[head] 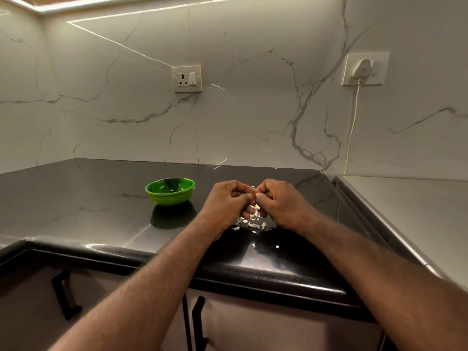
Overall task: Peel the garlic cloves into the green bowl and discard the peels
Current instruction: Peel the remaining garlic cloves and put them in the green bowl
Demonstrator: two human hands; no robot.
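Note:
My left hand (229, 201) and my right hand (281, 202) meet above the black counter, fingers curled, pinching a small garlic clove (253, 190) between their fingertips. Most of the clove is hidden by the fingers. More garlic pieces (256, 208) show low between the two hands. Several pale peel scraps (250, 224) lie on the counter right under the hands. The green bowl (170, 191) stands on the counter to the left of my left hand, a hand's width away; its inside looks dark and I cannot tell what it holds.
The black counter (101, 198) has a rounded front edge (253, 272) with cabinet handles below. A marble wall runs behind with a socket (187, 79). A plug and white cable (353, 122) hang at the right. A grey raised surface (417, 211) borders the right side.

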